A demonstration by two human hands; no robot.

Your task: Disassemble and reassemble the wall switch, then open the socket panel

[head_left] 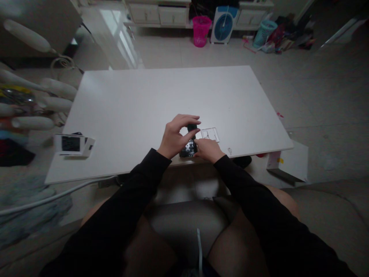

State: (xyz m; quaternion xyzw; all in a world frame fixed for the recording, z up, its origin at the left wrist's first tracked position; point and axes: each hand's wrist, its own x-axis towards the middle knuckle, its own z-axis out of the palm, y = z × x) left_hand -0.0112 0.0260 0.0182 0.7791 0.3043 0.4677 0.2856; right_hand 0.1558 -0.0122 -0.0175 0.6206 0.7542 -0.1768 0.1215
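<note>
A small dark device with buttons (pixel 188 148) lies near the front edge of the white table (pixel 144 104). My left hand (pixel 175 135) arches over it, fingers curled and pinched on a small black part (pixel 192 127) at its far end. My right hand (pixel 208 149) rests beside the device on its right, fingers bent and pressed against its edge. A clear plastic piece (pixel 210 133) lies flat just beyond my right hand. Both arms wear black sleeves.
A small white box with a dark window (pixel 73 144) sits at the table's left front. A tiny clear bit (pixel 230 150) lies right of my hands. A pink bin (pixel 201 30), a blue fan (pixel 224 24) and a teal basket (pixel 264 32) stand on the floor beyond.
</note>
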